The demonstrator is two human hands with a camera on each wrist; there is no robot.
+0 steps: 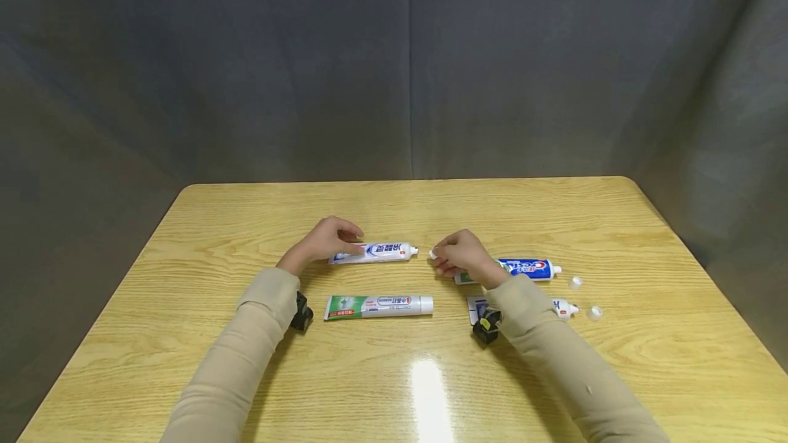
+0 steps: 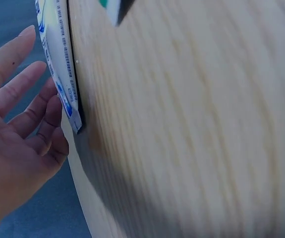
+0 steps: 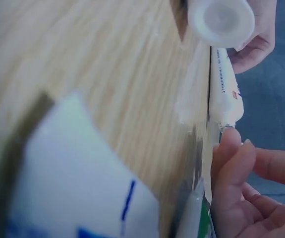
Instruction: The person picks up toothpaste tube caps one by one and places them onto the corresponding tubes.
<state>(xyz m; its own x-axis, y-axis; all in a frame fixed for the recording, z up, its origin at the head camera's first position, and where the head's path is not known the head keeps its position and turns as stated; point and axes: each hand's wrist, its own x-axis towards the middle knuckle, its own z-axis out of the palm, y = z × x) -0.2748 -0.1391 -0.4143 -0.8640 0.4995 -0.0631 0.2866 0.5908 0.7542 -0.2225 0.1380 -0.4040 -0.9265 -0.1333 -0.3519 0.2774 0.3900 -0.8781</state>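
Observation:
My left hand rests at the tail end of a white and blue toothpaste tube, the thumb lying over it in the head view. In the left wrist view its fingers spread loosely beside the tube. The tube lies flat, its bare nozzle pointing right. Just beyond that nozzle, my right hand pinches a small white cap, apart from the tube in the head view. In the right wrist view the fingertips hide the cap, and the nozzle shows close behind them.
A green and white toothpaste tube, capped, lies nearer me. Right of it are a blue Crest tube and another white tube, both uncapped, partly hidden by my right arm. Two loose white caps lie by their nozzles.

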